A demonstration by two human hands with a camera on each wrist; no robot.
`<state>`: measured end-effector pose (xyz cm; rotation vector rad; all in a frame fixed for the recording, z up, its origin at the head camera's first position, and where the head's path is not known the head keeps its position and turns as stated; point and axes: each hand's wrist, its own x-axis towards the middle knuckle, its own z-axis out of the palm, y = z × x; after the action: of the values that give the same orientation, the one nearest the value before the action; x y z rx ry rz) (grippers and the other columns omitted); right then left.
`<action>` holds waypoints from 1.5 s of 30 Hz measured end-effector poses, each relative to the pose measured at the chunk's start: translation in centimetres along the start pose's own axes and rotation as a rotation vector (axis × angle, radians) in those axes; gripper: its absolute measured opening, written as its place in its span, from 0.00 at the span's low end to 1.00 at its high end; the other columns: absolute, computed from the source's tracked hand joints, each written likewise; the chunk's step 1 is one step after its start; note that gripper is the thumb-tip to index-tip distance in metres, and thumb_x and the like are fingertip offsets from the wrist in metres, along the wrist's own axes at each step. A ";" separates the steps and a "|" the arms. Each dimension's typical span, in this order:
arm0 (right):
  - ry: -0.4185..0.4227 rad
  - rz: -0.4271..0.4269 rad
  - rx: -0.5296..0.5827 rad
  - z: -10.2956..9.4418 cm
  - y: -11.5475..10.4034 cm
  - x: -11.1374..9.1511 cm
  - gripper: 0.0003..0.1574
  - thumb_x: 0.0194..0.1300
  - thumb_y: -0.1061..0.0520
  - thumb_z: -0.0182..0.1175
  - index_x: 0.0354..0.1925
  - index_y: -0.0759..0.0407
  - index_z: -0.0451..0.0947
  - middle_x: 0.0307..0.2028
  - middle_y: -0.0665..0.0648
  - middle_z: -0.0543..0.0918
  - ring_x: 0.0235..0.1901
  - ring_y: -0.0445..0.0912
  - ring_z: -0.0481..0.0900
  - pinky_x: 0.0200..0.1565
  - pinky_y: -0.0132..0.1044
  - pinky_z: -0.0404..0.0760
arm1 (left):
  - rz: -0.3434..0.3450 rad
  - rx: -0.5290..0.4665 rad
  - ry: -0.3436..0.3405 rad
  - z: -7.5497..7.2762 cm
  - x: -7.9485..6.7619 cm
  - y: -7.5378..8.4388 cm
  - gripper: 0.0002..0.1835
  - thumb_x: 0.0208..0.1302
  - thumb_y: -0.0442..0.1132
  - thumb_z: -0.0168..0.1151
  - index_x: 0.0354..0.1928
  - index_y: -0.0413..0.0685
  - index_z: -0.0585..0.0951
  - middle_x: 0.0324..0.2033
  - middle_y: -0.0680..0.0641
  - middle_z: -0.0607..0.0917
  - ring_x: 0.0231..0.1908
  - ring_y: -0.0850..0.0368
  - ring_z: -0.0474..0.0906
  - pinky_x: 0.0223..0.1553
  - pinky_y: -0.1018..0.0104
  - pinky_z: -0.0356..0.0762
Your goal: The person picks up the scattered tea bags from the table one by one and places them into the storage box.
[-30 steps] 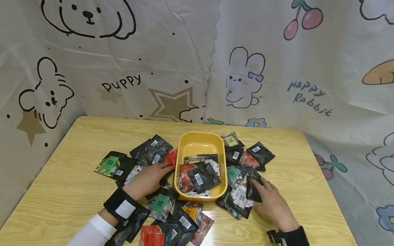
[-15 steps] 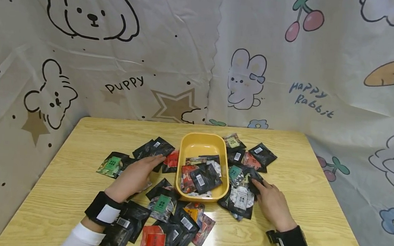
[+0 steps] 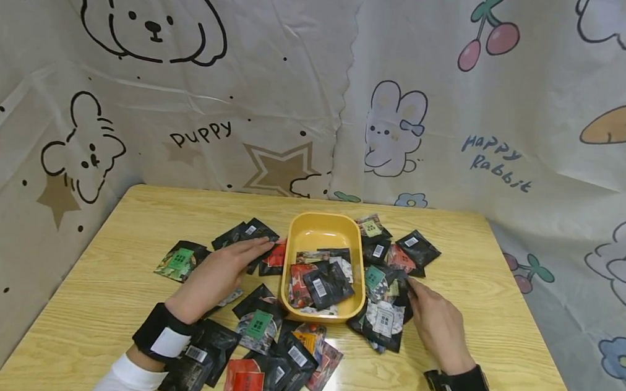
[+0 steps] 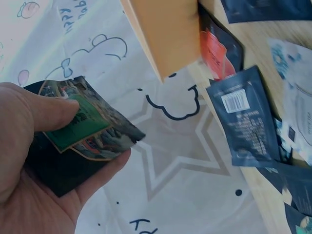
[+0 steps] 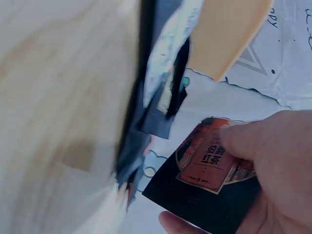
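Note:
My left hand (image 3: 213,283) is over the packets left of the yellow tray. The left wrist view shows it pinching a black tea packet (image 4: 80,129) with a green label, thumb on top and fingers beneath. On the tray's other side, my right hand (image 3: 438,324) is beside a heap of packets. In the right wrist view it holds a dark tea packet (image 5: 209,161) with a red label between thumb and fingers. Both held packets are mostly hidden in the head view. The yellow tray (image 3: 326,237) contains several tea packets (image 3: 327,287).
More packets lie around the tray: a green-labelled one (image 3: 180,261) far left, a red one (image 3: 245,385) in front, and a black one (image 3: 419,248) at the back right. A patterned cloth (image 3: 277,93) hangs behind the wooden table (image 3: 108,302).
My left hand has moved left and back from the tray's side, uncovering packets there. My right hand has turned slightly, and the dark packet at its fingertips now shows less.

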<state>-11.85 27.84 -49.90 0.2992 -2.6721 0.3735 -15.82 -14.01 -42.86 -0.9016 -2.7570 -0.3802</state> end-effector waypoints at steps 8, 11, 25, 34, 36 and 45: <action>0.156 -0.009 0.028 -1.6 -0.9 0.5 0.25 0.68 0.56 0.57 0.62 0.56 0.74 0.50 0.64 0.85 0.41 0.59 0.84 0.28 0.56 0.83 | 0.095 0.002 0.026 1.3 2.8 1.9 0.40 0.56 0.21 0.59 0.71 0.50 0.64 0.68 0.43 0.69 0.62 0.47 0.70 0.44 0.56 0.83; 0.204 -0.034 0.048 -2.1 -1.4 0.6 0.27 0.66 0.59 0.58 0.63 0.56 0.73 0.52 0.64 0.84 0.44 0.59 0.83 0.32 0.57 0.83 | 0.133 0.002 0.014 1.7 4.1 2.7 0.40 0.58 0.22 0.60 0.72 0.51 0.63 0.69 0.44 0.68 0.64 0.48 0.68 0.53 0.52 0.80; 0.191 -0.073 0.092 -2.1 -2.4 0.4 0.26 0.66 0.60 0.58 0.62 0.57 0.73 0.51 0.63 0.84 0.46 0.57 0.82 0.37 0.56 0.84 | 0.081 0.022 -0.150 5.4 6.8 3.3 0.35 0.72 0.45 0.51 0.76 0.54 0.51 0.74 0.45 0.56 0.72 0.43 0.49 0.68 0.35 0.53; 0.179 -0.172 0.145 -1.5 -4.3 2.9 0.30 0.67 0.61 0.55 0.67 0.57 0.68 0.58 0.63 0.80 0.55 0.56 0.78 0.50 0.55 0.81 | 0.027 -0.022 -0.107 4.7 5.0 2.0 0.33 0.74 0.50 0.46 0.76 0.55 0.50 0.75 0.44 0.52 0.72 0.41 0.47 0.68 0.33 0.51; 0.170 -0.221 0.170 -1.3 -5.3 4.0 0.30 0.68 0.62 0.54 0.67 0.58 0.67 0.60 0.63 0.78 0.57 0.56 0.75 0.54 0.55 0.79 | 0.005 -0.029 -0.106 4.1 4.2 1.6 0.33 0.74 0.50 0.46 0.76 0.55 0.50 0.75 0.44 0.52 0.73 0.42 0.46 0.69 0.34 0.50; -0.020 -0.326 0.106 1.2 -8.9 8.3 0.29 0.72 0.52 0.50 0.70 0.52 0.64 0.66 0.62 0.71 0.62 0.58 0.69 0.64 0.65 0.63 | -0.076 -0.041 -0.096 2.1 0.7 0.1 0.35 0.72 0.50 0.51 0.76 0.57 0.50 0.76 0.43 0.50 0.73 0.43 0.42 0.70 0.35 0.47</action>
<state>-17.33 17.86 -45.44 0.7609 -2.5660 0.4098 -16.57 -12.93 -44.63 -0.8483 -2.8878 -0.4189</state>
